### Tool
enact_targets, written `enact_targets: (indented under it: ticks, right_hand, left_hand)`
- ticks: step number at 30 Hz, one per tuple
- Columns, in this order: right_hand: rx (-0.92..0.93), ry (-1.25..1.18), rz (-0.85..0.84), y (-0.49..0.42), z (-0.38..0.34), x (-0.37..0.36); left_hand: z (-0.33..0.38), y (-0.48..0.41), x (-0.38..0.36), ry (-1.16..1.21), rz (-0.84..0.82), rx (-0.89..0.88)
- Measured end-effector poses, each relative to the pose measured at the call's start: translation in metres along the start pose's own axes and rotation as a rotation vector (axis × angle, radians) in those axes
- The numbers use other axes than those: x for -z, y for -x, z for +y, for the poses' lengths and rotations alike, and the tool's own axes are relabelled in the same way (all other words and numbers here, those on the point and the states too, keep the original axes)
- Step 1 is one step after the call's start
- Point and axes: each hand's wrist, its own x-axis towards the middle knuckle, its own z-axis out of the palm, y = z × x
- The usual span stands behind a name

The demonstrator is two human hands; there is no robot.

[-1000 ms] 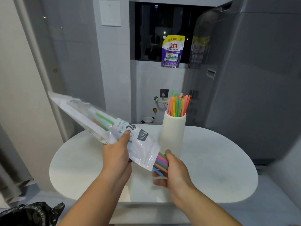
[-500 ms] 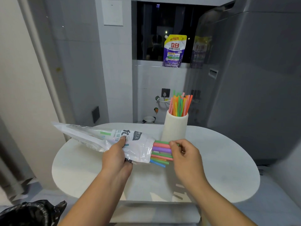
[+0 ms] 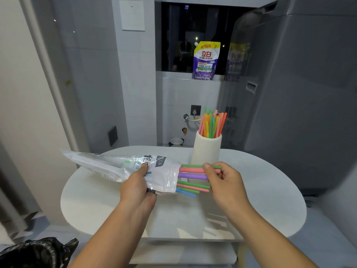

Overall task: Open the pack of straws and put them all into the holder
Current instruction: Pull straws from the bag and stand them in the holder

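Observation:
My left hand grips a white and clear plastic straw pack, held nearly level over the table with its open mouth to the right. Several coloured straws stick out of that mouth: green, pink, purple and blue. My right hand pinches the far ends of the upper straws between thumb and fingers. Just behind them stands a white ribbed holder with several orange, green and pink straws upright in it.
The round white table carries the holder near its back edge. A grey appliance stands at the right. A purple detergent pouch sits on the window ledge behind. A black bag lies at the lower left.
The pack has dropped from a steep upward tilt to nearly level. My right hand rose from under the straw ends to pinch them, and more straw length shows outside the pack.

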Motion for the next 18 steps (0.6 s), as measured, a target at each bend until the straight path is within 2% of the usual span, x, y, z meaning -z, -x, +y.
enact_targets:
  ticks: [3,6,12,18]
  right_hand:
    - [-0.058,-0.095,0.053,-0.003,-0.003,0.004]
    - [-0.160,-0.364,0.031,-0.001,-0.007,0.005]
    - [-0.250,-0.656,0.004,-0.005,-0.016,-0.001]
    - [-0.291,-0.681,0.033,-0.009,-0.017,-0.007]
  left_hand:
    - [0.000,0.000,0.000,0.005,-0.005,0.017]
    - [-0.003,0.001,-0.001,0.017,0.003,0.041]
    - [-0.005,0.005,-0.004,0.053,0.000,0.087]
    - [-0.004,0.008,-0.005,0.062,-0.027,0.076]
